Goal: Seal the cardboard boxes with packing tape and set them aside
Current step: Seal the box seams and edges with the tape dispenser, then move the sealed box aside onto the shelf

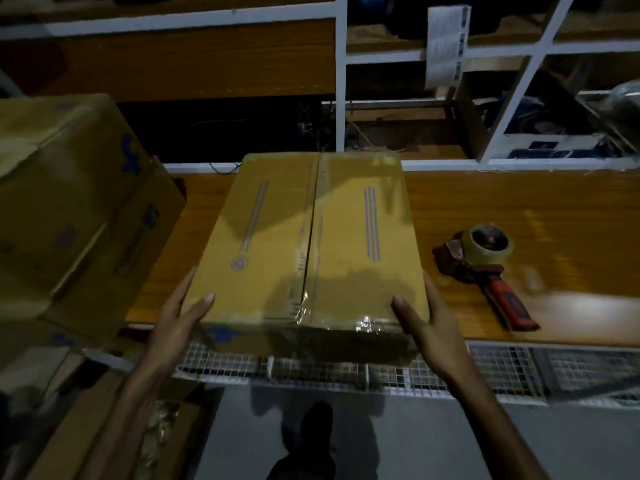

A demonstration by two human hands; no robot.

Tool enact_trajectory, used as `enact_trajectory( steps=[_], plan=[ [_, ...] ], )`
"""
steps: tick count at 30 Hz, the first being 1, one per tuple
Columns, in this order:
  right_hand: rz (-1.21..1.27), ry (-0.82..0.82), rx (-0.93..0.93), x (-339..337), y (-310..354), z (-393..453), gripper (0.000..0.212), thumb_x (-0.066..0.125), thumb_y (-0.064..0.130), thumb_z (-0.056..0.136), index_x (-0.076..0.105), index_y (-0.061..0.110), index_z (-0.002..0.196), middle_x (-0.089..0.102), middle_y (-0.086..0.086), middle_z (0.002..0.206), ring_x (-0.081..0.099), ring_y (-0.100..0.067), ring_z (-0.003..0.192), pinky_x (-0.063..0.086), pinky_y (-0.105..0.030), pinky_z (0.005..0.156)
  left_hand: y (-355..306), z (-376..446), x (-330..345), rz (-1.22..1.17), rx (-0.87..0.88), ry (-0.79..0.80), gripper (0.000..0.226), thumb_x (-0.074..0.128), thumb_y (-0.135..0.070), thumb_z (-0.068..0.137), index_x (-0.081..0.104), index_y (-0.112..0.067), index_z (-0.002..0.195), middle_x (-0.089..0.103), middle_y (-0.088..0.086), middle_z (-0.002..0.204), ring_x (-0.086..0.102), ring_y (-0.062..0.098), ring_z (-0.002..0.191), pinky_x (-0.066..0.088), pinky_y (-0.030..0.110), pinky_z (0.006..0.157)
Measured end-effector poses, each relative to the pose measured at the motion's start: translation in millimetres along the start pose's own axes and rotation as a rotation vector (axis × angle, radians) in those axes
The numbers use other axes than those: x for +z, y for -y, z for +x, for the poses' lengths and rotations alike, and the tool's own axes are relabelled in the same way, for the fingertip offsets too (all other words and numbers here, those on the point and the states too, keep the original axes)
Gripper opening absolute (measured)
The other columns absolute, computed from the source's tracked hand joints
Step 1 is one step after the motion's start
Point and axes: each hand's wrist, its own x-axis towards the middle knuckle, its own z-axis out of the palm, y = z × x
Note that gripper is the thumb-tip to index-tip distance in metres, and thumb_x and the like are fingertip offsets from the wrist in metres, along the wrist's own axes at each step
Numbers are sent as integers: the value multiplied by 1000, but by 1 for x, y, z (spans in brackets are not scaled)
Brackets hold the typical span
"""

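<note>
Plainly the cardboard box [311,244] sits on the wooden bench [519,202], flaps closed, with a strip of clear tape [311,271] running along its centre seam and folding over the near edge, where it glints. Its long axis runs straight away from the person, the seam pointing from the bench's near edge toward the white shelving [341,81] behind, and the near end overhangs the wire mesh [485,368] below the bench front. The left hand [176,317] lies flat against the near left side of the box, fingers straight and thumb laid on the top; the right hand [426,317] mirrors it on the near right side, so both press the box between them rather than curl round anything. The sealing of this box looks done, and the step in hand seems to be taking it up to set it aside. That calls for an even squeeze from both sides and a lift clear of the bench, probably toward the other boxes [69,209] stacked at the left. The tape dispenser [488,265] rests untouched on the bench to the right.
</note>
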Motion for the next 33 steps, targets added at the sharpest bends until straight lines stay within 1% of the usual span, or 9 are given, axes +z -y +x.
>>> enact_trajectory(
  steps=[4, 6, 9, 13, 21, 25, 27, 30, 33],
  plan=[
    [163, -102, 35, 16, -13, -34, 88, 65, 77, 86, 36, 46, 162, 59, 16, 151, 61, -6, 132, 56, -45, 107, 35, -30, 21, -164, -49, -334, 80, 76, -67, 82, 59, -24, 146, 66, 0, 140, 62, 26, 128, 50, 55, 108],
    [259, -152, 78, 29, -17, -44, 86, 65, 78, 84, 41, 43, 160, 61, 11, 149, 62, -8, 130, 56, -42, 104, 43, -33, 37, -311, -110, -336, 83, 72, -75, 80, 59, -26, 146, 67, 2, 140, 62, 29, 129, 47, 59, 110],
    [331, -209, 159, 44, -26, -44, 108, 66, 95, 69, 44, 36, 158, 56, -5, 153, 59, -28, 134, 52, -62, 107, 49, -30, 54, -454, -105, -331, 76, 67, -78, 83, 63, -30, 142, 70, 3, 136, 64, 31, 126, 50, 62, 107],
    [476, -300, 211, 55, -20, -38, 125, 75, 95, 58, 46, 24, 157, 57, -12, 151, 65, -33, 126, 61, -61, 96, 50, -24, 66, -519, -47, -432, 77, 73, -75, 81, 67, -21, 137, 70, 10, 134, 66, 34, 122, 52, 65, 101],
    [490, -492, -34, 36, 27, -67, 71, 77, 66, 85, 65, 27, 142, 71, 0, 136, 70, -23, 122, 62, -42, 95, 23, -53, 74, -646, -115, -468, 122, 80, -88, 56, 48, -23, 154, 55, 7, 153, 59, 34, 132, 54, 60, 102],
    [526, -605, -84, 9, 45, -95, 78, 76, 73, 79, 64, 31, 143, 71, 2, 138, 67, -23, 125, 58, -52, 103, 2, -79, 84, -635, 21, -354, 106, 80, -82, 66, 50, -29, 153, 57, 1, 151, 61, 31, 131, 55, 57, 101],
    [525, -702, -117, -3, 53, -109, 78, 72, 73, 81, 64, 27, 143, 71, 1, 136, 68, -20, 121, 59, -46, 97, -9, -86, 95, -624, 70, -314, 93, 81, -78, 69, 55, -31, 146, 63, -3, 144, 63, 27, 128, 55, 56, 101],
    [521, -829, -173, -22, 59, -125, 46, 66, 52, 100, 66, 28, 139, 73, 7, 128, 72, -8, 110, 60, -32, 89, -26, -91, 121, -622, 86, -224, 82, 79, -71, 77, 55, -31, 145, 65, -4, 141, 64, 23, 126, 55, 57, 101],
    [533, -920, -156, -50, 54, -135, 49, 71, 62, 93, 69, 34, 133, 74, 7, 128, 71, -14, 116, 58, -44, 99, -42, -97, 155, -569, 76, -172, 76, 73, -64, 87, 52, -27, 149, 62, -3, 144, 61, 21, 127, 52, 56, 103]
  ],
)
